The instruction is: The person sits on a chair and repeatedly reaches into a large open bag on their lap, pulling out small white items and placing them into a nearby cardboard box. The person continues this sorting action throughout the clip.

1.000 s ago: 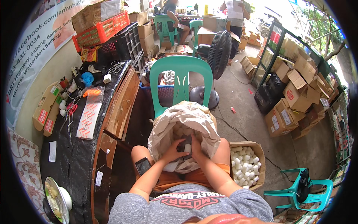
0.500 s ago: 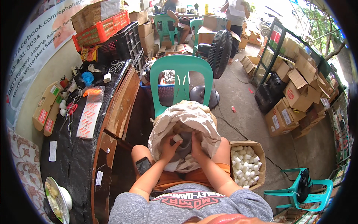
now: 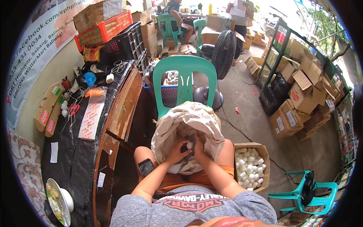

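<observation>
Both my hands are inside the mouth of a large crumpled paper sack (image 3: 162, 132) between my knees. My left hand (image 3: 176, 152) is closed on a small white rounded cylinder (image 3: 189, 145). My right hand (image 3: 199, 148) grips a dark grey piece of sheet or cloth (image 3: 193, 140), which lies against the cylinder; its material is hard to make out. More pale pieces (image 3: 186, 131) lie in shadow deeper in the sack. At my right side, a cardboard box (image 3: 266, 160) holds many similar white cylinders (image 3: 249, 166).
A green plastic chair (image 3: 185, 62) stands behind the sack, with a black fan (image 3: 224, 53) beyond it. On my left is a black-covered table (image 3: 72, 162); a phone (image 3: 145, 167) rests on my left thigh. Cardboard boxes (image 3: 283, 119) and a small teal chair (image 3: 298, 193) stand right. Two people are farther back.
My left hand has moved right and slightly down, bringing the white cylinder to the dark grey piece in my right hand. My hands are now close together.
</observation>
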The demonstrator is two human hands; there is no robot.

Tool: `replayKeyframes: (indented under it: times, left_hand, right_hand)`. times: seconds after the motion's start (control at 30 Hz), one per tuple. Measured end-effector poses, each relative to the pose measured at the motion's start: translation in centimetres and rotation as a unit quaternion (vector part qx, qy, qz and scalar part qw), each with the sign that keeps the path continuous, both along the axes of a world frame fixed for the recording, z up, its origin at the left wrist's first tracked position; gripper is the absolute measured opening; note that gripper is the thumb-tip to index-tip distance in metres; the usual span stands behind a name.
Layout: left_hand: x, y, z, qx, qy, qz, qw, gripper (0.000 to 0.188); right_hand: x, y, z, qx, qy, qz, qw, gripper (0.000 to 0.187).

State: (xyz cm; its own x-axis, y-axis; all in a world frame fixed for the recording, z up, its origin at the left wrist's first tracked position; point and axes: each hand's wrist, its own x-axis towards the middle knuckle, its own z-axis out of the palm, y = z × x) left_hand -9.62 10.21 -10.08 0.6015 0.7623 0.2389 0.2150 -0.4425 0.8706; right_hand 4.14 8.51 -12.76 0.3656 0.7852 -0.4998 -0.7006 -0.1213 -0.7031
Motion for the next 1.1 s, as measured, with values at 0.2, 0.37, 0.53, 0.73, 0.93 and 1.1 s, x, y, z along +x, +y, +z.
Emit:
replayKeyframes:
  times: [0.2,0.37,0.53,0.73,0.93,1.1]
  left_hand:
    - [-0.2,0.3,-0.1,0.052,-0.018,-0.034,0.998,0.037]
    - [-0.3,0.0,0.1,0.033,-0.013,-0.044,0.998,0.036]
    - [0.1,-1.2,2.7,0.053,0.034,-0.037,0.997,0.043]
    - [0.0,-0.4,-0.4,-0.054,-0.035,0.002,0.998,0.05]
    - [-0.8,1.4,-4.5,0.058,-0.013,0.187,0.981,0.051]
    - [0.4,0.1,-3.1,-0.06,-0.139,0.023,0.988,0.056]
  right_hand:
    - [-0.8,-0.4,2.0,-0.011,-0.079,-0.064,0.995,0.035]
    - [-0.8,-0.5,3.0,-0.005,-0.149,-0.087,0.985,0.043]
    - [0.0,-0.1,0.6,-0.024,-0.22,-0.054,0.974,0.039]
    - [-0.2,0.0,1.5,0.013,-0.175,-0.06,0.983,0.04]
    - [-1.1,-0.1,2.1,0.004,-0.175,-0.098,0.98,0.043]
    - [1.1,1.4,-6.3,0.017,-0.148,0.023,0.989,0.047]
